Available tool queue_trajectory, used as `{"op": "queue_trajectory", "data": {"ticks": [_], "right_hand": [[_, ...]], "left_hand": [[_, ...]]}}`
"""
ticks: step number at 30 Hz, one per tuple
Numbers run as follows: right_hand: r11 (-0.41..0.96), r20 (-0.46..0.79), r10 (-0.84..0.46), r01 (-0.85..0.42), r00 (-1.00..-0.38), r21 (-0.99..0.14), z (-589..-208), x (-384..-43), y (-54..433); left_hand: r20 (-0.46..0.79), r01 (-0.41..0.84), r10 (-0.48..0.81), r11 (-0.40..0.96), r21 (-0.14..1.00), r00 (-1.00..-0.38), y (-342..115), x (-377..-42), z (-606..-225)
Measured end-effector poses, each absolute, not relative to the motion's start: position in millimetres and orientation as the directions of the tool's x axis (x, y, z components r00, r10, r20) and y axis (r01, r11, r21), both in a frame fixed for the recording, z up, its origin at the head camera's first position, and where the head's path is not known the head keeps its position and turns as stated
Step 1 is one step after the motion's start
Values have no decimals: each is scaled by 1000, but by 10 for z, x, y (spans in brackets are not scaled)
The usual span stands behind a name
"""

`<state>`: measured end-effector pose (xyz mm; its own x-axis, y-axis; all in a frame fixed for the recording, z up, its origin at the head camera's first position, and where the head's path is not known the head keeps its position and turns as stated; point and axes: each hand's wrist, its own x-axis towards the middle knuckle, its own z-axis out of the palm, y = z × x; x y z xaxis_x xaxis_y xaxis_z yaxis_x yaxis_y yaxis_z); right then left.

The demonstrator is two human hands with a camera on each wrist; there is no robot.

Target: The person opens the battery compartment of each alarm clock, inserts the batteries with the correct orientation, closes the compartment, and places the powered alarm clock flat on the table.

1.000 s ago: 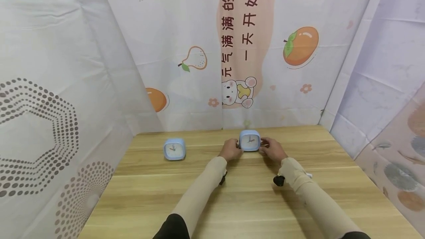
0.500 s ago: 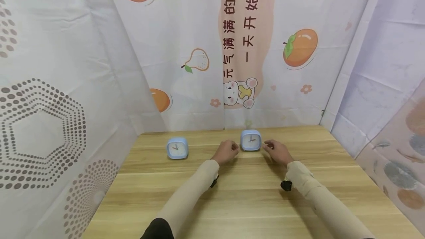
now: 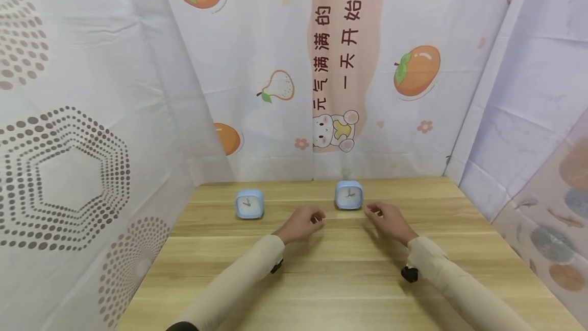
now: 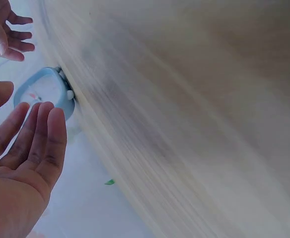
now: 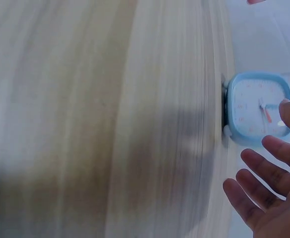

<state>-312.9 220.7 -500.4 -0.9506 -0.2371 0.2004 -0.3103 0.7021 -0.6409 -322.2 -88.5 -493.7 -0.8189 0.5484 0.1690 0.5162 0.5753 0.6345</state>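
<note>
Near the back edge of the wooden table (image 3: 340,264) stands a light blue alarm clock (image 3: 349,195) with a white face. Left of it and nearer the viewer is my left hand (image 3: 302,223), apart from the clock, its fingers loosely bent around nothing. My right hand (image 3: 389,219) hovers just right of the same clock, fingers relaxed and holding nothing. In the right wrist view, the clock (image 5: 261,109) stands on small feet, partly behind my thumb. A second blue clock (image 3: 249,204) stands farther left on the table, away from both hands.
A white curtain (image 3: 257,40) with printed fruit and writing hangs behind the table. Patterned fabric (image 3: 69,65) closes off the left side, and another sheet (image 3: 546,116) hangs on the right.
Both hands have let go of the right-hand clock. My left hand has drawn back left and toward the viewer; my right hand has shifted slightly right and back. Both clocks remain standing.
</note>
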Motion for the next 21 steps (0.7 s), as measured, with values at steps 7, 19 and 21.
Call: {"op": "queue_trajectory", "data": {"ticks": [7, 19, 21], "right_hand": [[684, 226, -272, -353, -935, -638, -4970, -2927, 2133], [649, 216, -344, -398, -914, -649, -4999, -2451, 1946], [645, 202, -345, -388, -917, -658, -4994, -2372, 1896]], "left_hand": [[186, 539, 566, 558, 631, -803, -1103, -2943, -4921], [202, 609, 658, 477, 633, -725, -1368, -2559, -4962], [202, 614, 667, 468, 635, -717, -1399, -2503, -4975]]}}
